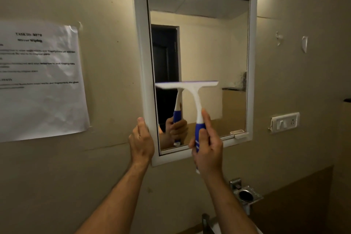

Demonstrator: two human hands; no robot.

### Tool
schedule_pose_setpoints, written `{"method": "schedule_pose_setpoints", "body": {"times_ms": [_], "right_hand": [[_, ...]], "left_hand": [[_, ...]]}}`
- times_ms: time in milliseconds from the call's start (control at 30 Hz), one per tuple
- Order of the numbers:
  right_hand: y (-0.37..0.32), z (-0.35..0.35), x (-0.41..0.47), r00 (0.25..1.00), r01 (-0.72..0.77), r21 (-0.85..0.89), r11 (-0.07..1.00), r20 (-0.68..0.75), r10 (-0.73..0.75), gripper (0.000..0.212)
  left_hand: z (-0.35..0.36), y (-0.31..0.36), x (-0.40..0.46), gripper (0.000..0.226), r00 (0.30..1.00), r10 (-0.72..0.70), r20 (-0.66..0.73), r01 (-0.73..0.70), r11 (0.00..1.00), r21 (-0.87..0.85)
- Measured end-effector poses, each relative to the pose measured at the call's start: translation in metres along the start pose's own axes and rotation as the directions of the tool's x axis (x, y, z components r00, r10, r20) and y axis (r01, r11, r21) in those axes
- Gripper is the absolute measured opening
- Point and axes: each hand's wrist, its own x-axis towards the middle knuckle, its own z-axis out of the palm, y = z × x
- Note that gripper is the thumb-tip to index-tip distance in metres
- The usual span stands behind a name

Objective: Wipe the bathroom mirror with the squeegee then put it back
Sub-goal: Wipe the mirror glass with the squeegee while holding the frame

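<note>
Wiping is under way: the right hand has its grip wrapped round the blue handle of the squeegee, whose blade lies level across the lower middle of the mirror. The left hand holds the white frame at its lower left, fingers curled on the edge. A good stroke likely needs even pressure, blade kept level, overlapping passes, and the frame braced.
</note>
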Motion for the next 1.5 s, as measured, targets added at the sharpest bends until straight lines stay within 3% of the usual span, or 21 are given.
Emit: {"method": "schedule_pose_setpoints", "body": {"times_ms": [133, 233, 367, 467, 667, 933, 1200, 1333, 1500], "right_hand": [[-0.05, 0.017, 0.061, 0.993, 0.111, -0.063, 0.992, -0.018, -0.113, 0.042], [-0.092, 0.034, 0.105, 0.982, 0.184, -0.073, 0.98, -0.02, -0.186, 0.04], [-0.129, 0.049, 0.136, 0.976, 0.219, -0.044, 0.975, 0.011, -0.218, 0.04], [-0.116, 0.045, 0.126, 0.98, 0.2, -0.045, 0.979, 0.024, -0.199, 0.041], [-0.087, 0.023, 0.09, 0.993, 0.088, 0.04, 0.995, 0.079, -0.091, 0.043], [-0.133, 0.054, 0.153, 0.972, 0.236, 0.032, 0.971, -0.01, -0.235, 0.039], [-0.081, 0.036, 0.107, 0.98, 0.198, -0.032, 0.98, 0.008, -0.198, 0.042], [-0.097, 0.04, 0.118, 0.977, 0.213, 0.045, 0.976, -0.023, -0.212, 0.042], [-0.12, 0.064, 0.157, 0.949, 0.309, -0.002, 0.951, -0.074, -0.308, 0.038]], "left_hand": [[-0.006, 0.026, 0.02, 0.063, 0.995, 0.089, 0.049, -0.086, 0.995, -0.054], [-0.01, 0.081, 0.051, 0.042, 0.988, 0.125, 0.092, -0.118, 0.99, -0.075], [-0.005, 0.146, 0.098, 0.052, 0.988, 0.152, 0.036, -0.149, 0.985, -0.083], [0.003, 0.169, 0.12, 0.053, 0.992, 0.127, -0.025, -0.129, 0.986, -0.107], [0.014, 0.156, 0.129, 0.058, 0.969, 0.215, -0.126, -0.224, 0.972, -0.065], [0.019, 0.153, 0.132, 0.06, 0.959, 0.233, -0.159, -0.24, 0.97, -0.029], [0.019, 0.15, 0.132, 0.061, 0.956, 0.242, -0.165, -0.251, 0.967, -0.034], [0.02, 0.151, 0.132, 0.058, 0.955, 0.239, -0.174, -0.248, 0.968, -0.03], [0.02, 0.151, 0.133, 0.057, 0.956, 0.239, -0.168, -0.244, 0.97, -0.012]]}}
